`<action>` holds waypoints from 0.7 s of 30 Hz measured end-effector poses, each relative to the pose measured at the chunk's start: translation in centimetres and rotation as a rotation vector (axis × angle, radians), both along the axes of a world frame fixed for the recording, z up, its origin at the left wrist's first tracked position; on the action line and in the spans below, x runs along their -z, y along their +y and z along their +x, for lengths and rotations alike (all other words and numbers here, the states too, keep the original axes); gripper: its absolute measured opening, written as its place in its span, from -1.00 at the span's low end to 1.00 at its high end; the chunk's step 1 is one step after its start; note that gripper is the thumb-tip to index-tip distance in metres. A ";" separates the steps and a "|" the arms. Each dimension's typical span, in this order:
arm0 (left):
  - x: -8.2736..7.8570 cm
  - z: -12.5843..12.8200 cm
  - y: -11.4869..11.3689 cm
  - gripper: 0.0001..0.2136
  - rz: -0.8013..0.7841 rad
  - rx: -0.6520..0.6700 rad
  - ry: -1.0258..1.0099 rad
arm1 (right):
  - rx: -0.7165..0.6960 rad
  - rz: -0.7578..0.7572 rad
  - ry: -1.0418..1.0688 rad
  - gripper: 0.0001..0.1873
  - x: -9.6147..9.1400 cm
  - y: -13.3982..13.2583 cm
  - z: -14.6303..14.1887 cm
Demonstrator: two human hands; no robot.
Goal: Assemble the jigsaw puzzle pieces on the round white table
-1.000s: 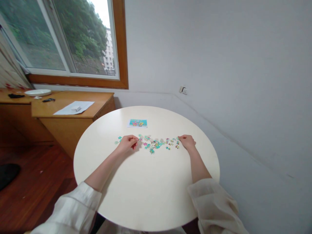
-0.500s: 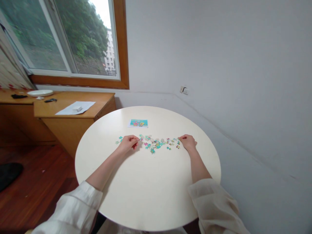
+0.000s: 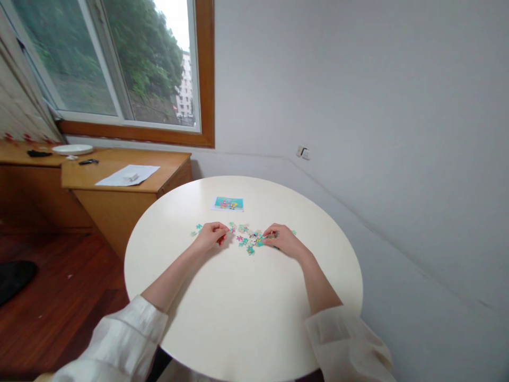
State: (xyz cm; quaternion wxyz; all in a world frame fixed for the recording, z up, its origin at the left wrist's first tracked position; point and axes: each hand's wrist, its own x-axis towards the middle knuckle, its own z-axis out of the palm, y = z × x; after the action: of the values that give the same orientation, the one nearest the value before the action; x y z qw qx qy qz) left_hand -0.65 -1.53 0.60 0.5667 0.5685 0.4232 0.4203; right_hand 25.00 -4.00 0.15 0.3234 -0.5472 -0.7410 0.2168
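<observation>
Small jigsaw puzzle pieces (image 3: 250,249), mostly teal with some pink and yellow, lie loosely heaped in the middle of the round white table (image 3: 246,307). At the left side of the heap, my left hand (image 3: 212,235) is closed in a pinch, with a small pinkish jigsaw puzzle piece (image 3: 233,230) at its fingertips. My right hand (image 3: 283,240) reaches over the right part of the heap. Its thumb and fingers are bent but apart, the tips at the pieces, some of which it covers. A few teal pieces (image 3: 196,228) lie left of my left hand.
A colourful cartoon picture card (image 3: 228,203) lies beyond the pieces. Back left, a wooden desk (image 3: 175,164) bears a paper sheet (image 3: 147,172) with a small white object, a white plate (image 3: 73,149) and a dark item. The wall stands close along the table's right side.
My right hand has moved left from the right end of the pieces to the middle of the heap, its fingers parting. My left hand stays nearly in place. The view has shifted slightly.
</observation>
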 end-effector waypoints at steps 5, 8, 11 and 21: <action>0.3 0.0 0.3 -0.83 -0.001 0.002 -0.006 | -0.060 -0.029 -0.056 -0.81 0.7 0.2 -0.3; 0.3 0.0 0.2 -0.83 -0.007 0.002 0.003 | -0.081 -0.049 -0.061 -0.85 0.9 0.3 -0.4; 0.1 0.0 0.1 -0.82 -0.010 0.004 0.011 | -0.096 -0.056 -0.063 -0.87 1.0 0.4 -0.4; 0.0 0.0 0.0 -0.81 -0.004 0.015 0.024 | -0.081 -0.054 -0.076 -0.88 0.9 0.4 -0.6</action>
State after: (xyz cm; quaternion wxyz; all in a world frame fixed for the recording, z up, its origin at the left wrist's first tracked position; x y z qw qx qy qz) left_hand -0.66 -1.56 0.60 0.5659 0.5755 0.4266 0.4081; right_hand 24.42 -3.57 -0.77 0.2710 -0.5331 -0.7681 0.2287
